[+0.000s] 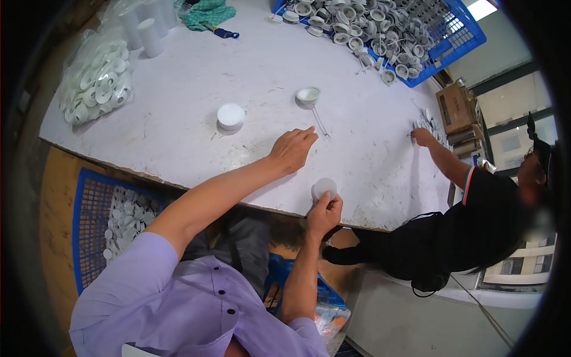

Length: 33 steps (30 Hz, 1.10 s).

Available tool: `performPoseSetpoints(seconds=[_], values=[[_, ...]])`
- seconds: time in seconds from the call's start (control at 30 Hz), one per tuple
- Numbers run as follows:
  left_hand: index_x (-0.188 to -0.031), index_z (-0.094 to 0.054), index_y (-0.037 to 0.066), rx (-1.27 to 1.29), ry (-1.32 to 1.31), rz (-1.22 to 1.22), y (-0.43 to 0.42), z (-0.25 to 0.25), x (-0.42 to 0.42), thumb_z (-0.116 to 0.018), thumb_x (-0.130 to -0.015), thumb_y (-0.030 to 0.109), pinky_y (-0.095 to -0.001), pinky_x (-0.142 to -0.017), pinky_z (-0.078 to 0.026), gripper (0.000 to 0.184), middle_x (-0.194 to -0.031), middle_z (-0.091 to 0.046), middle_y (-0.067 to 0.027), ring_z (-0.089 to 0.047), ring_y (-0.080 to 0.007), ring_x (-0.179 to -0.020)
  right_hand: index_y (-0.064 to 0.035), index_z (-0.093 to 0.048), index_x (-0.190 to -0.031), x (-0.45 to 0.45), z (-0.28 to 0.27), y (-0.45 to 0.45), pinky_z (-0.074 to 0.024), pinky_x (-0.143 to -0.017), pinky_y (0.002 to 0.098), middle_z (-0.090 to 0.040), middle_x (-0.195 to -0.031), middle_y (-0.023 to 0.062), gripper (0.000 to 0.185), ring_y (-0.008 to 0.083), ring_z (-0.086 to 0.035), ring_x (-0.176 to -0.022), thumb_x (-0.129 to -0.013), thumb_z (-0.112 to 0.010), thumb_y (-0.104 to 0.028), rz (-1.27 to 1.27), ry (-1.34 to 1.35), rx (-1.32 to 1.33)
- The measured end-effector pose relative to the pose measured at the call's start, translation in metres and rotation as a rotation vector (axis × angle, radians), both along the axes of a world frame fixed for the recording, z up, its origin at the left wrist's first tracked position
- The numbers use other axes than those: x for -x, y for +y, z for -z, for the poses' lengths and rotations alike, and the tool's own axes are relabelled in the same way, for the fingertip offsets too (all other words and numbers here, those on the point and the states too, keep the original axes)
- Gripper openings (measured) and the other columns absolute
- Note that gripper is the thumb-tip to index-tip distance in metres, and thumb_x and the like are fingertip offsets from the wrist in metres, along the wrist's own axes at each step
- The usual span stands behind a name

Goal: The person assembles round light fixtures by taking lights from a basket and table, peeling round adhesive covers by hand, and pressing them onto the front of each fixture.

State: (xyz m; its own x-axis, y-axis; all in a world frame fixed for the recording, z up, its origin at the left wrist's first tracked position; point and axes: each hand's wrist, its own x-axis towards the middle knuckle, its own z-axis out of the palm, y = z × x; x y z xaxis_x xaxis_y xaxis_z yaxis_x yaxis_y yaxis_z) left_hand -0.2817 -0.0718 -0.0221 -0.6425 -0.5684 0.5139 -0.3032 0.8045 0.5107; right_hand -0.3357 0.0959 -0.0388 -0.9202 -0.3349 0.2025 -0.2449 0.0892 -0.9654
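My left hand (294, 149) reaches over the white table with its fingers loosely bent. Its fingertips are just left of the thin wire (322, 123) of a small round white cup-shaped part (308, 95); no grip on the wire shows. Near the table's front edge, my right hand (325, 213) pinches a round, translucent white disc (325, 188) between thumb and fingers. Left of my left hand stands a short white round piece (231, 115) with a smooth top. The undersides of both fingers and disc are hidden.
A blue crate (455, 56) spills wired round parts at the back right. Bagged white rings (98, 89), white cylinders (151, 38), a green cloth (205, 13) and a blue-handled tool (223, 32) lie back left. Another person's hand (423, 137) works at right. A blue basket (89, 238) stands below left.
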Motion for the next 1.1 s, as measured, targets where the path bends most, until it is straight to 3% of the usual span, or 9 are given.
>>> performPoseSetpoints(seconds=[0.2, 0.4, 0.5, 0.6, 0.7, 0.73, 0.87, 0.97, 1.1], values=[[-0.108, -0.052, 0.004, 0.206, -0.23, -0.088, -0.029, 0.009, 0.053, -0.056, -0.075, 0.003, -0.04, -0.089, -0.042, 0.034, -0.134, -0.04, -0.0153, -0.049, -0.0287, -0.11, 0.0013, -0.062, -0.088, -0.003, 0.009, -0.001, -0.0404, -0.049, 0.0253, -0.056, -0.063, 0.0055, 0.014, 0.0101, -0.047, -0.052, -0.082, -0.059, -0.011, -0.021, 0.266, -0.176], [-0.097, -0.061, 0.004, 0.016, -0.507, 0.074, -0.038, -0.005, 0.045, -0.059, -0.076, 0.012, -0.0361, -0.09, -0.037, 0.023, -0.12, -0.054, -0.0142, -0.048, -0.0271, -0.113, 0.0016, -0.06, -0.09, 0.003, 0.022, 0.007, -0.04, -0.051, 0.0223, -0.057, -0.066, 0.0025, 0.015, 0.0079, -0.047, -0.054, -0.084, -0.059, -0.012, -0.065, 0.276, -0.181], [-0.087, -0.063, 0.004, 0.188, -0.42, 0.103, -0.029, -0.003, 0.008, -0.061, -0.076, 0.017, -0.0355, -0.085, -0.04, 0.017, -0.107, -0.061, -0.0138, -0.055, -0.0268, -0.101, 0.0014, -0.061, -0.09, 0.004, 0.025, 0.007, -0.0393, -0.05, 0.0222, -0.056, -0.065, 0.0022, 0.015, 0.0076, -0.046, -0.054, -0.084, -0.059, -0.012, -0.055, 0.297, -0.186], [-0.088, -0.064, 0.004, -0.028, -0.426, 0.143, -0.009, -0.023, -0.037, -0.065, -0.074, 0.024, -0.0358, -0.083, -0.043, 0.024, -0.1, -0.063, -0.0145, -0.061, -0.0284, -0.089, 0.0012, -0.061, -0.089, 0.002, 0.018, 0.008, -0.039, -0.05, 0.0225, -0.056, -0.065, 0.0024, 0.014, 0.0076, -0.045, -0.053, -0.083, -0.059, -0.012, -0.065, 0.283, -0.186], [-0.097, -0.064, 0.004, -0.124, 0.011, -0.064, 0.002, -0.014, -0.06, -0.07, -0.071, 0.031, -0.0358, -0.086, -0.044, 0.038, -0.098, -0.064, -0.0141, -0.063, -0.0288, -0.084, 0.0016, -0.061, -0.089, 0.002, 0.017, 0.007, -0.0388, -0.05, 0.0225, -0.056, -0.065, 0.0025, 0.015, 0.0073, -0.045, -0.054, -0.083, -0.059, -0.012, -0.056, 0.285, -0.156], [-0.111, -0.058, 0.0, -0.408, -0.014, -0.15, 0.002, -0.023, -0.061, -0.075, -0.066, 0.037, -0.0356, -0.094, -0.04, 0.06, -0.111, -0.06, -0.018, -0.059, -0.0291, -0.102, 0.0017, -0.061, -0.089, 0.001, 0.016, 0.007, -0.0386, -0.05, 0.0224, -0.056, -0.065, 0.0021, 0.015, 0.0072, -0.045, -0.054, -0.083, -0.059, -0.012, -0.054, 0.269, -0.162], [-0.117, -0.047, -0.009, -0.421, -0.101, -0.354, -0.025, -0.01, -0.023, -0.076, -0.06, 0.046, -0.0397, -0.097, -0.036, 0.084, -0.131, -0.04, -0.0265, -0.036, -0.0315, -0.126, 0.0017, -0.06, -0.089, 0.0, 0.013, 0.008, -0.0384, -0.05, 0.0218, -0.055, -0.065, 0.0009, 0.015, 0.0069, -0.044, -0.054, -0.084, -0.059, -0.012, -0.062, 0.225, -0.159], [-0.117, -0.049, -0.007, -0.573, -0.394, -0.392, -0.044, -0.038, 0.003, -0.074, -0.058, 0.05, -0.0401, -0.096, -0.036, 0.086, -0.125, -0.045, -0.0247, -0.036, -0.03, -0.125, 0.0017, -0.06, -0.089, 0.002, 0.018, 0.008, -0.0389, -0.051, 0.022, -0.055, -0.065, 0.0011, 0.015, 0.0072, -0.045, -0.055, -0.084, -0.058, -0.012, -0.058, 0.259, -0.175], [-0.108, -0.054, -0.001, -0.328, -0.372, -0.503, -0.052, -0.013, 0.023, -0.074, -0.056, 0.049, -0.0396, -0.091, -0.04, 0.076, -0.113, -0.054, -0.016, -0.044, -0.0279, -0.117, 0.0018, -0.06, -0.089, 0.001, 0.018, 0.008, -0.0402, -0.052, 0.0228, -0.056, -0.066, 0.0019, 0.015, 0.008, -0.047, -0.056, -0.084, -0.058, -0.012, -0.044, 0.257, -0.175]])
